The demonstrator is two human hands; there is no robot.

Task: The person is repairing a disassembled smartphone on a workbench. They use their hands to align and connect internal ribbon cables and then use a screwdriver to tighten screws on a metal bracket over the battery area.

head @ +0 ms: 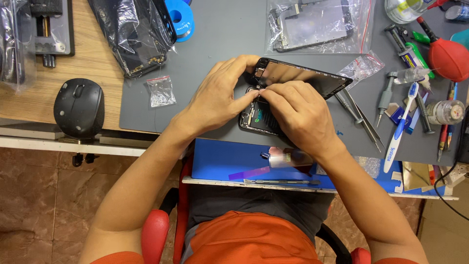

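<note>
A grey work mat [234, 34] is covering most of a wooden bench top [100, 58], and a blue mat [220, 159] is lying on a lower white shelf at the person's lap; brown floor tiles [34, 205] are showing below, at 8 o'clock from the hands. A black computer mouse [78, 108] is sitting on the wood at 9 o'clock.

At the middle of the grey mat the opened smartphone [259, 117] is lying with its black screen panel [305, 77] lifted and tilting toward 1 o'clock. The left hand [215, 100] is curling around the panel's upper left corner, thumb and fingers pinching that edge. The right hand [300, 115] is resting over the phone body, its fingertips [266, 91] pressing together at the hinge between panel and body — whether they are gripping some small part there I cannot tell.

Packages: a clear zip bag with a screen part [317, 24] is lying at 12 o'clock, a dark crinkled plastic bag [134, 34] at 10 o'clock, a small empty clear bag [161, 91] with a red strip just left of the hands, and another small bag [361, 68] at 2 o'clock.

At 3 o'clock, tweezers [364, 120], a white-and-blue toothbrush [400, 129] and a grey screwdriver [383, 100] are lying close together — a red rubber air blower [447, 56] sits above them. A blue solder spool [180, 14] is at 11 o'clock.
</note>
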